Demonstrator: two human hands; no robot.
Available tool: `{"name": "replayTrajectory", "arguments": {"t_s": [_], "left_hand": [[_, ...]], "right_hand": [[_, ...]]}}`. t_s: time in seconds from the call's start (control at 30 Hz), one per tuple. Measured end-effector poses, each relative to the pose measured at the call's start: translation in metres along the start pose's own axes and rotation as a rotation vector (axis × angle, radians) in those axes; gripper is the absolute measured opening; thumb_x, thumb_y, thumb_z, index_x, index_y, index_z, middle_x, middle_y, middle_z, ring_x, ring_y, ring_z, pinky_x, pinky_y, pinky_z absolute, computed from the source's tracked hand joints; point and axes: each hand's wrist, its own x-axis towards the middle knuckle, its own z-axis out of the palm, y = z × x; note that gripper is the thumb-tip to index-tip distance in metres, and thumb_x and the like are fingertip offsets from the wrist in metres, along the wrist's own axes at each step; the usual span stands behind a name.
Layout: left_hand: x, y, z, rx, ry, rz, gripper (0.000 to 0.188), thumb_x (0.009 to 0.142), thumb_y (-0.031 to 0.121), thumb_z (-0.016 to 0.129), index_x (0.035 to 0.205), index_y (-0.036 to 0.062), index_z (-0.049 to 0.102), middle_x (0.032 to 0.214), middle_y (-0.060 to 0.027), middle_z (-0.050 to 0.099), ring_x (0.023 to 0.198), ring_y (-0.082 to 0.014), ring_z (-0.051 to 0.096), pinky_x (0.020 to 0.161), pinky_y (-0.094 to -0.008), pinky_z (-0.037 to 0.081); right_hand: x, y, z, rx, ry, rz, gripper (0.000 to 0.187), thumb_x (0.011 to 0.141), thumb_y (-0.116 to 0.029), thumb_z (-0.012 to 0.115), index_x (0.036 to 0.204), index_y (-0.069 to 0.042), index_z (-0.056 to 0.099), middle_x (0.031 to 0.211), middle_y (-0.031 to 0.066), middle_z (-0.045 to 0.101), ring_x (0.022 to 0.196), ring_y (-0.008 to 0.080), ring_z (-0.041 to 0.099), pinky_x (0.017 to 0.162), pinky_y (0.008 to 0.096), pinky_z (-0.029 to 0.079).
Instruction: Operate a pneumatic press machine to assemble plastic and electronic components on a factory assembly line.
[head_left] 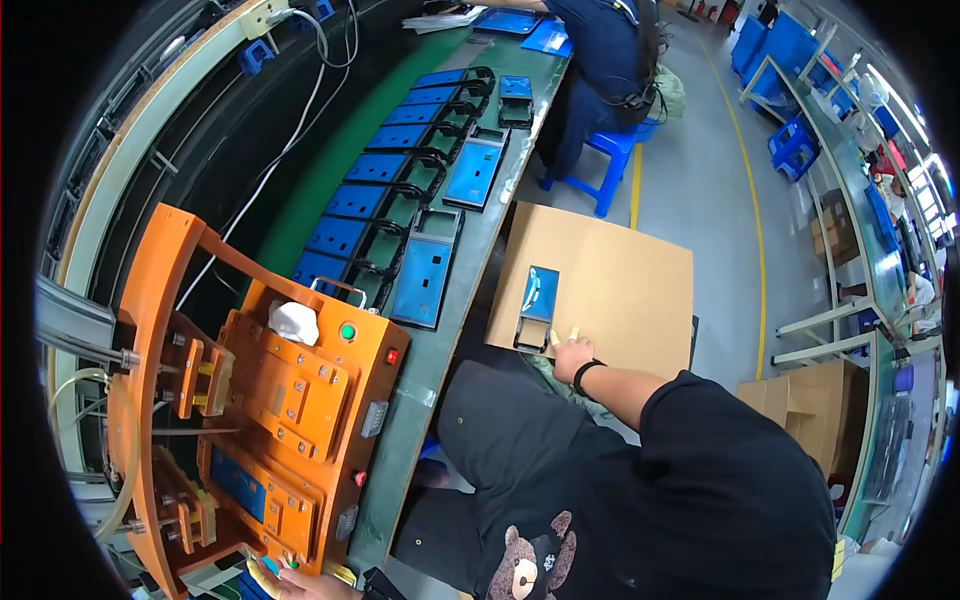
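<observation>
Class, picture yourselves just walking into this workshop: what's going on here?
The camera wearer's right hand is at the edge of a cardboard box, fingers pointing to the lower end of a framed blue panel lying on it; whether they touch it is unclear. The left hand is by the near corner of an orange machine, partly cut off. More blue panels lie along the green bench, and a co-worker sits farther along.

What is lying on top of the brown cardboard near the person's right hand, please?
A blue-and-black panel lies on the brown cardboard, beside the right hand. The patch of cardboard directly beneath the panel is covered and cannot be seen.
</observation>
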Motion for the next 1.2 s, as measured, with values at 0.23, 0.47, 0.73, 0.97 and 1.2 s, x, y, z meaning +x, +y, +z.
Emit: {"name": "replayTrajectory", "arguments": {"t_s": [0.23, 0.47, 0.73, 0.97, 1.2], "left_hand": [[-0.001, 0.003, 0.000, 0.083, -0.012, 0.050, 0.030, 0.099, 0.017, 0.055, 0.118, -0.0059, 0.056, 0.117, -0.0205, 0.061, 0.104, -0.0310, 0.059, 0.094, -0.0389, 0.045], [-0.008, -0.022, -0.001, -0.068, 0.036, 0.067, 0.037, 0.098, 0.016, 0.056, 0.128, -0.0033, 0.046, 0.122, -0.0217, 0.058, 0.108, -0.0320, 0.059, 0.095, -0.0406, 0.046], [-0.012, -0.029, -0.005, -0.071, 0.039, 0.063, 0.039, 0.098, 0.016, 0.058, 0.130, -0.0024, 0.045, 0.122, -0.0224, 0.057, 0.109, -0.0318, 0.058, 0.095, -0.0406, 0.046], [-0.011, -0.023, -0.003, -0.043, 0.031, 0.042, 0.037, 0.098, 0.016, 0.056, 0.129, -0.0027, 0.045, 0.121, -0.0221, 0.057, 0.108, -0.0318, 0.058, 0.096, -0.0404, 0.045], [-0.015, -0.037, -0.008, -0.079, 0.039, 0.046, 0.036, 0.099, 0.014, 0.056, 0.129, -0.0029, 0.046, 0.121, -0.0215, 0.057, 0.109, -0.0312, 0.057, 0.096, -0.0397, 0.045]], "right_hand": [[-0.001, 0.010, -0.010, 0.276, 0.108, 0.044, 0.052, 0.080, -0.028, 0.058, 0.127, -0.004, 0.055, 0.129, 0.0211, 0.051, 0.121, 0.0362, 0.049, 0.098, 0.0495, 0.040], [-0.008, 0.026, -0.001, 0.343, 0.163, 0.112, 0.059, 0.079, -0.033, 0.060, 0.130, -0.004, 0.052, 0.125, 0.0208, 0.052, 0.121, 0.0378, 0.047, 0.100, 0.0521, 0.037], [-0.018, 0.034, 0.005, 0.262, 0.043, 0.254, 0.071, 0.081, -0.031, 0.056, 0.146, -0.009, 0.039, 0.148, 0.0220, 0.035, 0.135, 0.0394, 0.031, 0.106, 0.0522, 0.028], [-0.028, 0.062, 0.012, 0.181, 0.076, 0.188, 0.070, 0.082, -0.032, 0.056, 0.147, -0.011, 0.039, 0.150, 0.0236, 0.032, 0.136, 0.0408, 0.029, 0.106, 0.0521, 0.029], [-0.028, 0.061, 0.029, 0.163, 0.080, 0.117, 0.072, 0.080, -0.031, 0.058, 0.147, -0.012, 0.040, 0.151, 0.0250, 0.031, 0.137, 0.0414, 0.027, 0.105, 0.0510, 0.031]]}}
